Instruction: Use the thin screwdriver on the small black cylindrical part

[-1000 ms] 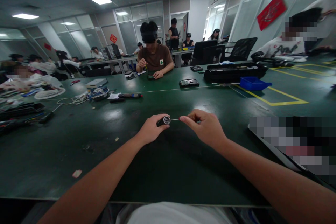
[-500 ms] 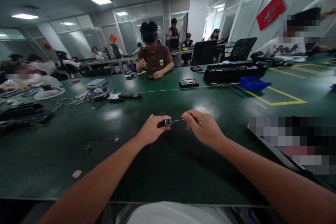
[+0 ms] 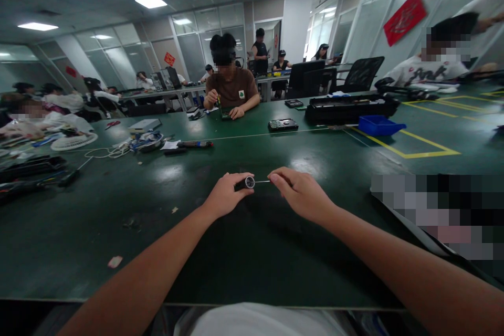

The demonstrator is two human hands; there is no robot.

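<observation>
My left hand (image 3: 223,197) is closed round a small black flashlight (image 3: 249,182), a cylinder with a silver ring at the end facing me. Thumb and fingers wrap its body, so most of it is hidden. In my right hand (image 3: 302,191), a thin screwdriver (image 3: 262,181) is pinched between thumb and fingers. Its metal shaft points left and its tip meets the flashlight's rim; whether it goes inside I cannot tell. The screwdriver's handle is mostly covered by my fingers, with a trace of red showing. Both hands hover just over the green table (image 3: 252,262).
A black-and-grey tool (image 3: 195,144) and bundled cables (image 3: 145,140) lie ahead left. Farther off are an opened device (image 3: 283,124), a long black housing (image 3: 350,108) and a blue tray (image 3: 381,125). A person (image 3: 232,86) works across the table. Paper scraps (image 3: 115,261) lie front left.
My right hand has shifted slightly left, and less of the red on the screwdriver shows. The flashlight has moved only a little left in my left hand.
</observation>
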